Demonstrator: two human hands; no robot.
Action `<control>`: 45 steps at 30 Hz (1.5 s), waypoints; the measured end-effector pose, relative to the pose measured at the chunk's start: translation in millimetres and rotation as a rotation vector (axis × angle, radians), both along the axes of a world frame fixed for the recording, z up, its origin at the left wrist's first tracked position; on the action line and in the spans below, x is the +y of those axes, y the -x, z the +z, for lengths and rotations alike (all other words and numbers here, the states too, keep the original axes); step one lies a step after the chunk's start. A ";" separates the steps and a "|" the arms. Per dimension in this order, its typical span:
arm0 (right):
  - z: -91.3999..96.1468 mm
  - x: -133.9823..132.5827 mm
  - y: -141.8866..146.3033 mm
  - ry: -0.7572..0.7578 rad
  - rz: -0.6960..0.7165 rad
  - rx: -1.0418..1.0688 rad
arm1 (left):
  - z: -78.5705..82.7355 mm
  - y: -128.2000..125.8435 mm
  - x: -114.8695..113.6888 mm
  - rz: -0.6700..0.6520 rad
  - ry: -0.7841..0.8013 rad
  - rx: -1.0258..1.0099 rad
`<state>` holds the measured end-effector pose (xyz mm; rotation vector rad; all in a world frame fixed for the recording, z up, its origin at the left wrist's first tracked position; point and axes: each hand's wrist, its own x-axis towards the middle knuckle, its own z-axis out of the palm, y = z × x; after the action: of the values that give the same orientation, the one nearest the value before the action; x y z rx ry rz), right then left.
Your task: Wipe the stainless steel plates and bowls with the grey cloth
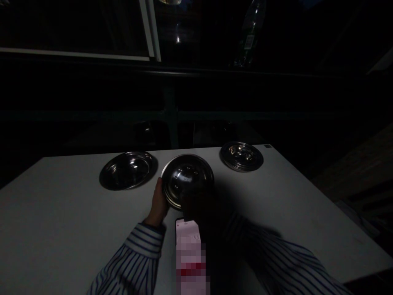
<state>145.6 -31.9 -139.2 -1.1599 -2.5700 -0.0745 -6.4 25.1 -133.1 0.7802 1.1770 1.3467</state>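
Note:
The scene is very dark. My left hand [159, 201] grips the left rim of a shiny steel plate [186, 177], which is tilted up toward me above a white table [61, 221]. My right hand [199, 205] is lost in shadow at the plate's lower right edge, so its fingers cannot be made out. Both arms wear blue-striped white sleeves. A lit phone [190, 258] lies on the table between my forearms, its screen blurred.
A second steel plate [128, 170] lies flat on the table to the left, and a third steel plate [241, 156] sits at the back right. Beyond the table's far edge are dark rails, a window frame and a bottle [249, 37].

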 end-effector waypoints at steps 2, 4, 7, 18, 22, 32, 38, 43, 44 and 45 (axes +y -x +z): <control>0.8 -2.2 -10.6 -0.004 -0.003 0.003 | 2.5 -2.0 -1.0 0.001 0.024 0.077; 0.8 -1.6 -9.2 -0.013 -0.008 0.009 | 6.2 -3.3 -1.8 -0.006 0.077 0.123; -0.2 4.5 14.3 -0.045 -0.001 0.029 | 10.9 -1.7 -2.5 0.047 0.138 0.213; 2.3 3.8 7.3 -0.007 0.005 0.042 | -2.4 3.0 0.5 -0.017 -0.051 0.193; 4.9 -2.9 -8.6 0.008 0.013 0.035 | -1.8 0.6 -0.4 -0.028 -0.018 0.209; 7.6 17.7 33.7 -0.103 0.086 0.071 | 10.2 4.7 -3.9 -0.041 0.004 0.218; 10.7 -4.9 -1.1 0.041 0.016 0.027 | -0.2 1.7 -1.3 -0.034 -0.003 0.185; 13.7 -0.4 14.9 0.008 0.012 0.058 | 7.8 1.3 -3.5 -0.057 -0.003 0.181; 14.1 3.4 22.0 -0.007 0.003 0.075 | 10.2 1.8 -4.2 -0.063 -0.013 0.176; 14.4 7.3 28.7 -0.022 -0.010 0.095 | 12.0 2.4 -4.7 -0.064 -0.022 0.175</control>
<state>116.9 -24.7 -124.8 -1.1406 -2.4745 -0.0482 -8.9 20.3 -121.1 0.9597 1.2641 1.2597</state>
